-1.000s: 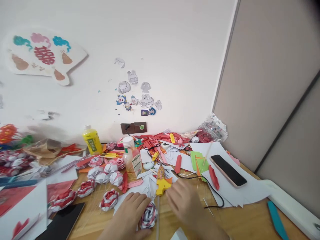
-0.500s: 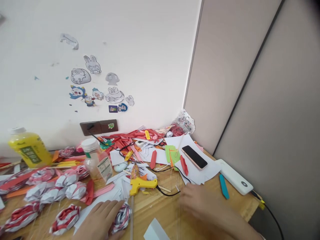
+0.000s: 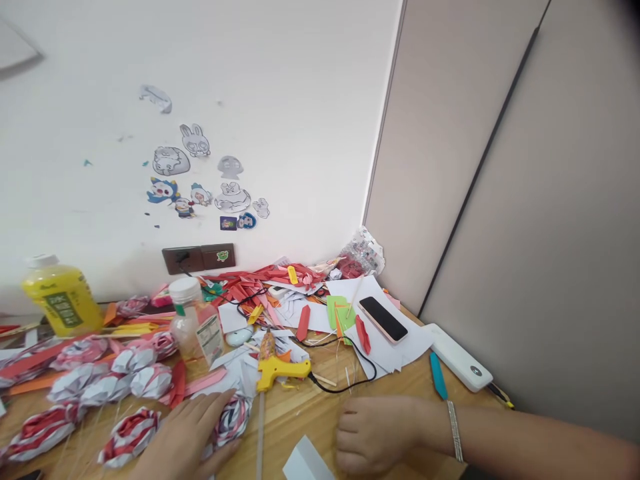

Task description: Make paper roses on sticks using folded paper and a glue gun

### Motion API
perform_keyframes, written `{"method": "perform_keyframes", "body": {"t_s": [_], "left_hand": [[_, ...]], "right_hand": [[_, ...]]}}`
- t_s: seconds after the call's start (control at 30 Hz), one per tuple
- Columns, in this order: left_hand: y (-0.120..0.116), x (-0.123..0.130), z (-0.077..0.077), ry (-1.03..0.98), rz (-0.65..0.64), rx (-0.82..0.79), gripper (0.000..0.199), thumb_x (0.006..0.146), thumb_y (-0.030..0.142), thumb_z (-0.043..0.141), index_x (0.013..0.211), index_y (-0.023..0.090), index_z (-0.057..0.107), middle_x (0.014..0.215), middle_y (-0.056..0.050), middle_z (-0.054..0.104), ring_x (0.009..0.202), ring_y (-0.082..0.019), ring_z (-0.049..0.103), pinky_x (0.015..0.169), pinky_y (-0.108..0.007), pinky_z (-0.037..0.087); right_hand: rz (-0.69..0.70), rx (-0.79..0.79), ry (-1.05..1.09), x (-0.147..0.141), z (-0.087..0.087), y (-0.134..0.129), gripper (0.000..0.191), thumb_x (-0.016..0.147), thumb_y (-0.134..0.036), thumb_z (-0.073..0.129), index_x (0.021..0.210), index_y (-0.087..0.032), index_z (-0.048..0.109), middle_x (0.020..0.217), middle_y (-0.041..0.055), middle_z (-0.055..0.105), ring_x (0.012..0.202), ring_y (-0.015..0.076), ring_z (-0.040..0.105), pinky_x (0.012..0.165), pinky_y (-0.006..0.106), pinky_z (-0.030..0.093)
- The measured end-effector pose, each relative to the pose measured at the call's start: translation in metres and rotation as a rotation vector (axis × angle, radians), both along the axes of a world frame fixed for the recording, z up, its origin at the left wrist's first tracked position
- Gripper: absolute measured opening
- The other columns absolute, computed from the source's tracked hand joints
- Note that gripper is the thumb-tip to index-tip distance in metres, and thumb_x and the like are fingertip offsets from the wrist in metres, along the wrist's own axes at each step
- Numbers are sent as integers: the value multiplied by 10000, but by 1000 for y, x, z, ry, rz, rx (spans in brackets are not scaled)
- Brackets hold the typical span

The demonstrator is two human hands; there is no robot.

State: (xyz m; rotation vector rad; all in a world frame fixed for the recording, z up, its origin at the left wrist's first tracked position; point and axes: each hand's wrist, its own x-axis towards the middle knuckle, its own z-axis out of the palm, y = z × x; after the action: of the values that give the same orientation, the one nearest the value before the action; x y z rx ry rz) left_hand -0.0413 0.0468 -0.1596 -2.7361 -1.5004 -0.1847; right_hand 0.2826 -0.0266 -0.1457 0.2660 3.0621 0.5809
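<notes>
My left hand [image 3: 186, 437] is curved around a striped paper flower [image 3: 234, 419] in white, red and dark blue, the thumb on its near side and the fingers over its left. On the bare wood by the front edge rests my right hand [image 3: 373, 430], fingers curled under; anything inside is hidden. Between the hands lie a folded white paper piece [image 3: 307, 460] and a long glue stick [image 3: 261, 433], which runs toward a yellow glue gun [image 3: 283, 369]. Left of my left hand sits a red and white paper flower [image 3: 131, 437].
A yellow bottle [image 3: 63, 297] and a clear jar [image 3: 193, 327] stand at the left. Paper strips [image 3: 250, 283] are heaped along the wall. A phone [image 3: 383, 319] lies on white sheets, near a white power bank [image 3: 461, 360]. The glue gun's black cable [image 3: 350, 388] loops across the table.
My right hand has moved down and slightly left, away from the cable and white sheets, bringing more forearm into view. My left hand and its flower have shifted slightly left. The view has turned slightly.
</notes>
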Motion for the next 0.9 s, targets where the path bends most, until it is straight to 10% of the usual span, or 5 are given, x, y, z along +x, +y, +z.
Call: {"method": "perform_keyframes", "body": {"t_s": [0.9], "left_hand": [[3, 2, -4, -24, -113, 59, 492, 803, 416, 528, 1194, 128, 607, 1176, -156, 662, 1080, -318, 587, 951, -466, 399]], "right_hand": [[10, -30, -259, 9, 31, 10, 151, 819, -125, 603, 669, -138, 597, 649, 21, 576, 599, 149, 535, 489, 284, 329]]}}
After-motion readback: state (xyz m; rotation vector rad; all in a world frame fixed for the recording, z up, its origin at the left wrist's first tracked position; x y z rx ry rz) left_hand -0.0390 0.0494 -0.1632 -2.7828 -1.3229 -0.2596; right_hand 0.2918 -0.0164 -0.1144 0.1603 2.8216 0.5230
